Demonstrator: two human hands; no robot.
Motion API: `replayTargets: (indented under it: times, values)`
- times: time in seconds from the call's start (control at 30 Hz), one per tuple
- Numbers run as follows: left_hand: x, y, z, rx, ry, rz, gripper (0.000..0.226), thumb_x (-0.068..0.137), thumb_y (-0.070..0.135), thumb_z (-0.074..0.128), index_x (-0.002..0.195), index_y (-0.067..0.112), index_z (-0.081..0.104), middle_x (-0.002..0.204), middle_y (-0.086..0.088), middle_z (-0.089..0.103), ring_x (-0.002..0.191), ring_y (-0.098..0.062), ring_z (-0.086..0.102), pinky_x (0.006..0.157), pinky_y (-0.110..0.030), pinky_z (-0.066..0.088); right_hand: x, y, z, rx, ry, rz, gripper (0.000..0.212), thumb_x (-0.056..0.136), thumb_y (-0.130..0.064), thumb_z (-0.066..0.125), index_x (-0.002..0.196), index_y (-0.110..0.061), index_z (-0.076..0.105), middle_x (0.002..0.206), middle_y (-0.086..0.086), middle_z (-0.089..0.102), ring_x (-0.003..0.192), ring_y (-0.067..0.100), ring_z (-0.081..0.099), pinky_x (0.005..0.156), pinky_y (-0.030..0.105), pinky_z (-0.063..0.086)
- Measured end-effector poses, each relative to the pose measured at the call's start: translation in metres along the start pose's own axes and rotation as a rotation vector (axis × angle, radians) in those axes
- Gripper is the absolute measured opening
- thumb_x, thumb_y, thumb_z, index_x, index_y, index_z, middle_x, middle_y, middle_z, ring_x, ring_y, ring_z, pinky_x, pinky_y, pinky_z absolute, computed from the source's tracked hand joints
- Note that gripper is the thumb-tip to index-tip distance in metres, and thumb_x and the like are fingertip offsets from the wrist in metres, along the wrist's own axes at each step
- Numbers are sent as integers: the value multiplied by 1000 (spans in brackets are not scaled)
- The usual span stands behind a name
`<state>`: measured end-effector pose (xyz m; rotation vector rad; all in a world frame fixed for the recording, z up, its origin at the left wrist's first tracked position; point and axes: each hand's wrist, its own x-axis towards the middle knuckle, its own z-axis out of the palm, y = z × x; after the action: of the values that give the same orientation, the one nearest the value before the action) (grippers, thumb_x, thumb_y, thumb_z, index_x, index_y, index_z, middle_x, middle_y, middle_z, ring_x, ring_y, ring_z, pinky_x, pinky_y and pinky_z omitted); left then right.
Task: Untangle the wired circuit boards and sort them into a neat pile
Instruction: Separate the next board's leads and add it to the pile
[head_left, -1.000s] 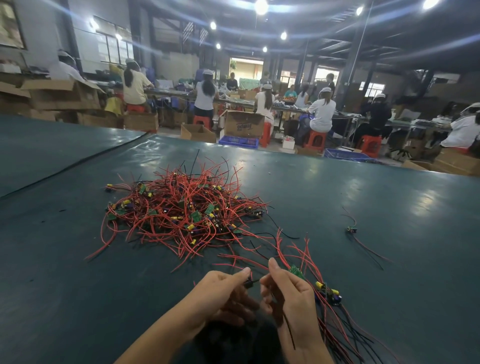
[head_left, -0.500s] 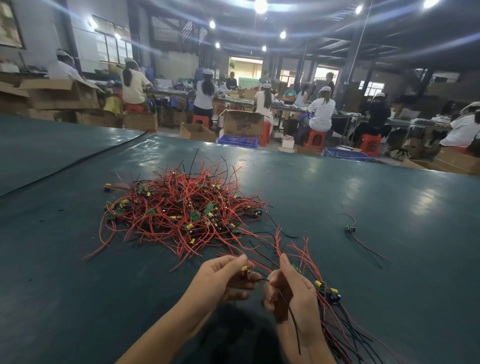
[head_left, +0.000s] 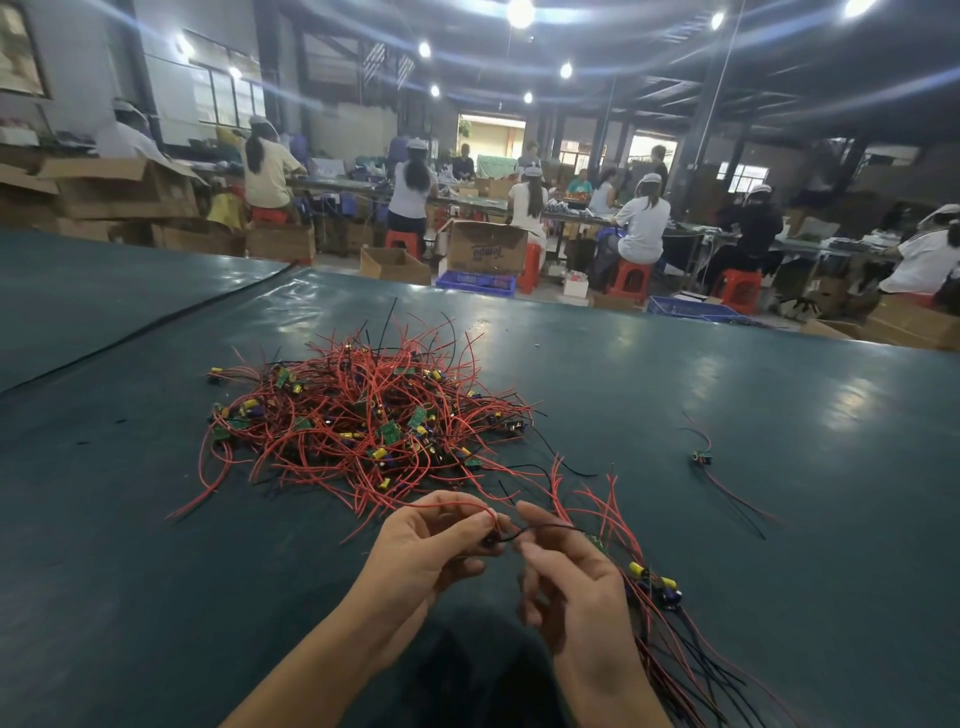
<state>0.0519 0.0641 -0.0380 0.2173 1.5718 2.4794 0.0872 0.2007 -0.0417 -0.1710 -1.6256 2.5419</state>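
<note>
Head: board between left hand, right

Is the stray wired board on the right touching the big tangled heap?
No, the stray board lies apart from the tangled heap, bare table between.

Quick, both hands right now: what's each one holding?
Left hand: pinches a wired circuit board.
Right hand: pinches that board's black wire.

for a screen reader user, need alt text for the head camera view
The left hand pinches a wired board while the right hand pinches a black wire, over a dark green table. A red-wire tangle lies beyond; sorted boards lie at right.
</note>
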Motion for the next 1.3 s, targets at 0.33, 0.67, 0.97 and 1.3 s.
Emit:
replayTargets:
  times: [0.33, 0.67, 0.97, 1.3]
  values:
    - [-1, -3, -2, 130, -45, -79, 25, 59, 33, 82, 74, 16, 71, 69, -9, 66, 55, -13, 62, 51, -21, 50, -8, -5, 7, -248, -47, -145, 17, 77, 6, 70, 85, -8, 75, 77, 9, 75, 65, 12, 71, 56, 13, 52]
    - [1, -1, 1, 229, -26, -79, 34, 66, 48, 70, 52, 18, 62, 68, -9, 69, 55, -20, 66, 50, -25, 52, -1, 5, 1, -222, 86, -104, 8, 87, -13, 65, 81, -9, 69, 65, 5, 68, 55, 15, 61, 54, 25, 49]
    - [2, -3, 3, 314, -6, -322, 69, 91, 58, 40, 63, 5, 74, 79, -22, 72, 70, -25, 69, 70, -30, 58, -3, 3, 3, -191, 71, -96, 20, 86, -24, 61, 70, -16, 70, 67, 11, 65, 50, 16, 54, 44, 25, 43]
    - [3, -8, 4, 288, 51, -277, 39, 95, 48, 44, 97, 17, 67, 68, -6, 70, 61, -17, 68, 52, -23, 51, -3, 4, 3, -195, -2, -47, 32, 67, -43, 66, 60, -12, 62, 69, 24, 53, 67, 36, 46, 63, 37, 39]
